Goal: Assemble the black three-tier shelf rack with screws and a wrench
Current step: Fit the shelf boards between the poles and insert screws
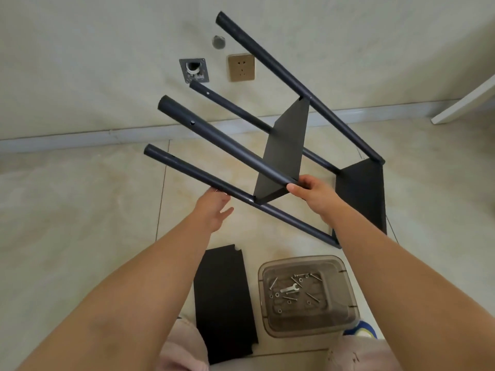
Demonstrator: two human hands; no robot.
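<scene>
With two shelves fixed, the right hand (312,192) grips a pole of the rack (284,153), the left hand (214,210) spread under another; the loose shelf (223,298) seems next.

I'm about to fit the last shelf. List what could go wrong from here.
1. The rack is tilted with its four poles pointing away; the left hand only touches a pole, so it may swing or drop.
2. The loose shelf panel and the tray of screws lie right below, and could be struck or spilled.
</scene>
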